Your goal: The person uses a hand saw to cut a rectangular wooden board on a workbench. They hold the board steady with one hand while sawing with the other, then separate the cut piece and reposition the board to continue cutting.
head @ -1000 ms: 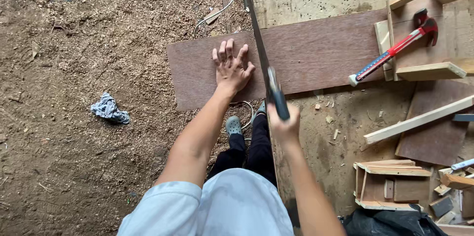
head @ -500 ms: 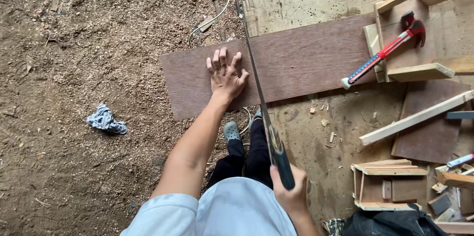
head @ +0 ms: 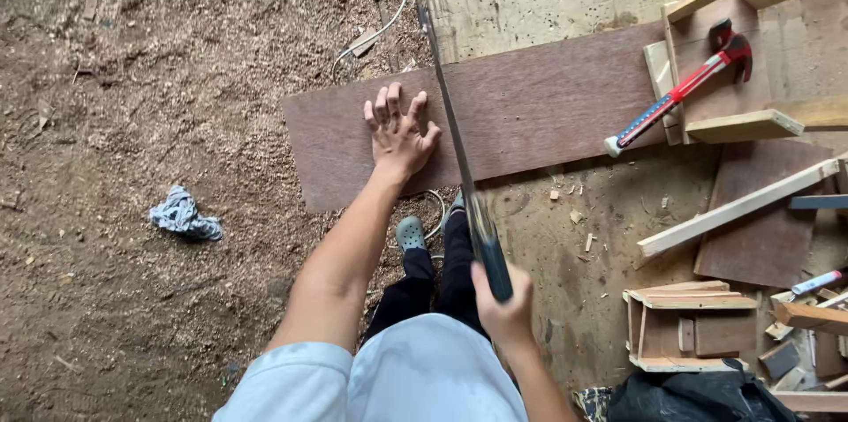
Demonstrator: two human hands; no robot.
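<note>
The left hand (head: 399,132) lies open, fingers spread, pressing flat on the brown board (head: 530,113) that rests across the worktop edge and overhangs the sawdust-strewn floor (head: 132,78). The right hand (head: 505,303) is closed around the dark handle of the handsaw (head: 455,144), whose blade crosses the board just beside the left fingers. The board looks thin, stiff and fairly light, likely to flex and chatter at its unsupported end, so pressing close to the cut suits it. The blade is thin and springy; its teeth cannot be made out. What supports the board underneath is hidden, and the red-handled hammer (head: 685,91) lies well apart
</note>
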